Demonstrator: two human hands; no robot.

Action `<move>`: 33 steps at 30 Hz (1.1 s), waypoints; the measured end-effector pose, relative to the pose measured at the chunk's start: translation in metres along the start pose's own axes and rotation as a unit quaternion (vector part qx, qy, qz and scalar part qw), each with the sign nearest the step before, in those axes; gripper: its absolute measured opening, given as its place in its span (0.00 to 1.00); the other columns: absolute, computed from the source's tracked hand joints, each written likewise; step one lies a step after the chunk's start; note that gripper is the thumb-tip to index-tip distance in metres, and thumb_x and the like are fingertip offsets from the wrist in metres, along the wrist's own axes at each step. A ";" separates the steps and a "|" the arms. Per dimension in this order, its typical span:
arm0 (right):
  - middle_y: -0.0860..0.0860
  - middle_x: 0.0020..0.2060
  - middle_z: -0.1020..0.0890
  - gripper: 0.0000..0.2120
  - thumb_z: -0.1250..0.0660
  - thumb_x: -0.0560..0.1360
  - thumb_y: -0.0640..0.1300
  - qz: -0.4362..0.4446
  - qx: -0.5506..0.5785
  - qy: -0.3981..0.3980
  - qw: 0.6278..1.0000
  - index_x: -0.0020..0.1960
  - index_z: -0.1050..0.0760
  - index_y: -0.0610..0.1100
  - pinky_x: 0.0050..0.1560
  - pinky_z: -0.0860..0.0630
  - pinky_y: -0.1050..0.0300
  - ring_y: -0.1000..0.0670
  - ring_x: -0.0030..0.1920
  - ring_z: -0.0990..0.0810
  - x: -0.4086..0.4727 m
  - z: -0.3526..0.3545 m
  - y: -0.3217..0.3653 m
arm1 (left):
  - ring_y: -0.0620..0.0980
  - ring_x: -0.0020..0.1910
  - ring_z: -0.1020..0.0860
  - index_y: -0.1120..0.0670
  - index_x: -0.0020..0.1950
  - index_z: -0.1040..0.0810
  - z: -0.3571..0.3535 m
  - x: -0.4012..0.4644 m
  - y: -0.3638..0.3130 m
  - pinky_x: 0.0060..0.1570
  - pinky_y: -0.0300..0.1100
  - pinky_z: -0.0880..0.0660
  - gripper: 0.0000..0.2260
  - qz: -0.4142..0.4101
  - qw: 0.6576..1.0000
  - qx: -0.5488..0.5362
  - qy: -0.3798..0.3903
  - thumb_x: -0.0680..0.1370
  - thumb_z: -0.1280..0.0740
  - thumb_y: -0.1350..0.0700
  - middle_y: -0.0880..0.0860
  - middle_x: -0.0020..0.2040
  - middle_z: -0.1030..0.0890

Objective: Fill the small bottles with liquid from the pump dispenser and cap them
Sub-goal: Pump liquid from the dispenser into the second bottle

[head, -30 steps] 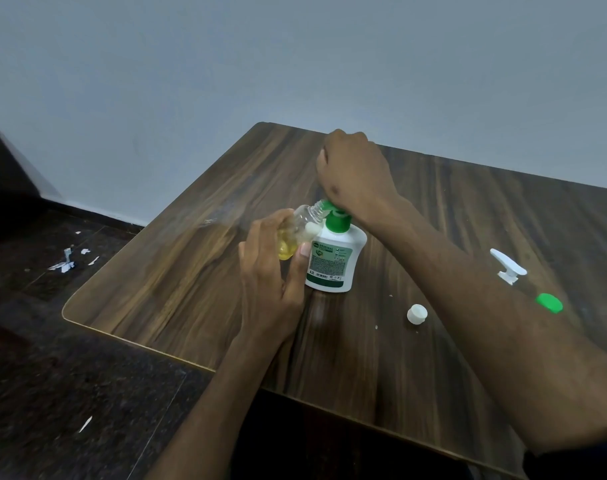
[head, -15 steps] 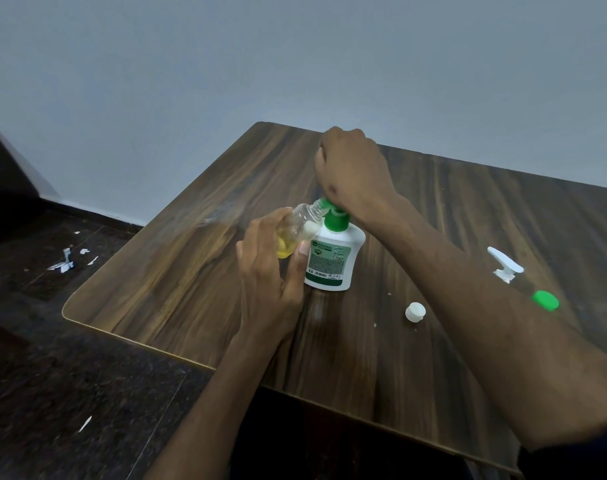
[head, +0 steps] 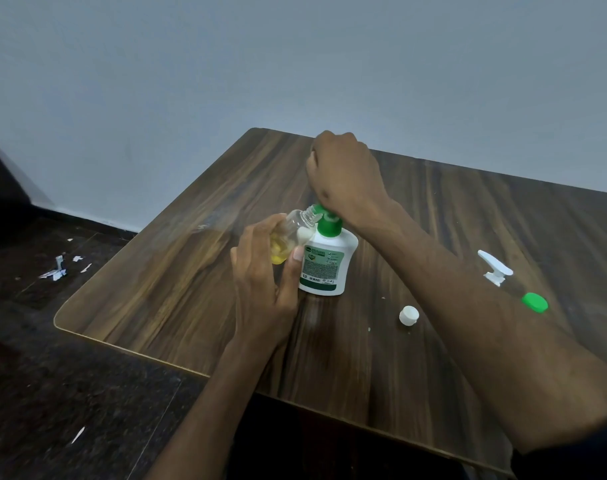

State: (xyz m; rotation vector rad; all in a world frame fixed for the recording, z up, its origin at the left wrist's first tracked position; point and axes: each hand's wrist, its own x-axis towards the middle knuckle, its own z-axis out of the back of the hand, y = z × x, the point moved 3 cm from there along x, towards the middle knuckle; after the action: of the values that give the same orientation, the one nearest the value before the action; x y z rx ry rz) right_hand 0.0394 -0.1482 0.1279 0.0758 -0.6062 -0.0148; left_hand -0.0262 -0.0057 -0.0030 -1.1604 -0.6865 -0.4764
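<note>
my left hand [head: 260, 289] grips the small clear bottle [head: 290, 237], tilted with its mouth at the green pump nozzle, yellow liquid pooled inside. my right hand [head: 343, 178] is clenched down on the pump dispenser [head: 326, 261], white, its label reading "original", standing mid-table [head: 156, 289]. nearer right lies a white cap [head: 408, 315]; farther right, a white sprayer head [head: 495, 271] and a green cap [head: 534, 302].
</note>
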 end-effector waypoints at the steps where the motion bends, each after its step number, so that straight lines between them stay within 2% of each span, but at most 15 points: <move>1: 0.49 0.30 0.31 0.08 0.44 0.77 0.40 0.001 -0.006 -0.007 1.000 0.40 0.33 0.41 0.37 0.40 0.53 0.42 0.35 0.29 0.001 0.002 0.000 | 0.38 0.58 0.26 0.55 0.70 0.24 0.000 0.000 0.000 0.57 0.55 0.27 0.15 -0.004 1.000 0.000 0.002 0.84 0.35 0.53 0.46 0.61 0.22; 4: 0.49 0.30 0.31 0.08 0.44 0.76 0.39 -0.008 0.001 -0.003 1.000 0.39 0.32 0.40 0.36 0.39 0.53 0.42 0.34 0.28 0.000 0.000 -0.001 | 0.37 0.58 0.26 0.55 0.70 0.24 -0.001 0.000 0.002 0.57 0.57 0.26 0.15 -0.002 1.000 -0.001 -0.001 0.84 0.34 0.54 0.45 0.61 0.23; 7: 0.47 0.33 0.28 0.08 0.44 0.77 0.40 -0.006 0.011 0.008 1.000 0.41 0.30 0.40 0.36 0.38 0.53 0.42 0.36 0.27 0.000 -0.001 -0.001 | 0.39 0.59 0.26 0.54 0.70 0.25 -0.001 0.000 0.001 0.57 0.56 0.26 0.15 -0.005 1.000 -0.002 -0.003 0.84 0.34 0.54 0.44 0.61 0.23; 10: 0.48 0.31 0.30 0.08 0.44 0.77 0.40 0.003 -0.010 -0.004 1.000 0.40 0.33 0.41 0.36 0.38 0.53 0.43 0.34 0.28 0.002 0.002 0.001 | 0.36 0.59 0.27 0.53 0.70 0.25 0.000 0.000 0.001 0.56 0.56 0.26 0.15 -0.010 1.000 -0.005 -0.004 0.84 0.34 0.55 0.41 0.61 0.24; 14: 0.50 0.29 0.34 0.10 0.44 0.77 0.40 -0.009 -0.001 0.024 1.000 0.36 0.36 0.42 0.36 0.39 0.53 0.43 0.34 0.29 -0.001 -0.002 0.000 | 0.35 0.59 0.27 0.52 0.70 0.25 0.000 0.000 0.000 0.55 0.57 0.26 0.14 -0.007 1.000 -0.004 -0.006 0.84 0.34 0.55 0.40 0.61 0.25; 17: 0.50 0.29 0.33 0.08 0.44 0.77 0.39 0.001 -0.013 0.007 1.000 0.39 0.33 0.41 0.34 0.40 0.54 0.44 0.32 0.30 0.002 0.002 0.001 | 0.35 0.59 0.27 0.54 0.70 0.24 0.000 0.000 0.001 0.55 0.58 0.25 0.15 -0.007 1.000 -0.003 -0.002 0.84 0.34 0.55 0.43 0.61 0.24; 20: 0.49 0.27 0.33 0.10 0.43 0.75 0.38 -0.012 -0.001 0.017 1.000 0.34 0.36 0.42 0.30 0.44 0.55 0.44 0.31 0.31 0.000 -0.002 0.000 | 0.34 0.60 0.27 0.54 0.70 0.24 0.000 0.000 0.002 0.56 0.58 0.25 0.15 -0.002 1.000 -0.002 -0.007 0.84 0.34 0.55 0.44 0.62 0.23; 24: 0.49 0.29 0.33 0.09 0.44 0.77 0.39 0.005 -0.015 -0.001 1.000 0.38 0.34 0.41 0.32 0.42 0.54 0.46 0.30 0.33 0.002 0.003 0.000 | 0.35 0.59 0.27 0.52 0.70 0.25 0.000 0.000 0.000 0.57 0.56 0.26 0.15 -0.010 1.000 -0.004 -0.002 0.84 0.34 0.54 0.41 0.61 0.24; 28: 0.49 0.28 0.32 0.08 0.43 0.75 0.38 -0.008 -0.005 0.010 1.000 0.37 0.32 0.42 0.32 0.40 0.55 0.44 0.31 0.29 0.000 -0.001 0.000 | 0.35 0.59 0.27 0.52 0.71 0.26 -0.001 0.001 0.001 0.57 0.56 0.26 0.15 -0.005 1.000 -0.001 -0.005 0.84 0.34 0.54 0.43 0.62 0.24; 33: 0.49 0.28 0.32 0.09 0.44 0.75 0.39 0.002 -0.016 -0.008 1.000 0.36 0.34 0.42 0.29 0.44 0.54 0.45 0.30 0.32 0.002 0.002 0.001 | 0.35 0.60 0.27 0.52 0.71 0.26 -0.001 0.000 0.002 0.57 0.59 0.25 0.15 -0.010 1.000 -0.005 -0.004 0.84 0.34 0.54 0.42 0.62 0.24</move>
State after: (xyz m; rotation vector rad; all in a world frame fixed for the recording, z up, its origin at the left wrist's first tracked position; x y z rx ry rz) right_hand 0.0401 -0.1477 0.1310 0.0432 -0.6215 -0.0208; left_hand -0.0245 -0.0057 -0.0045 -1.1658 -0.7040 -0.4918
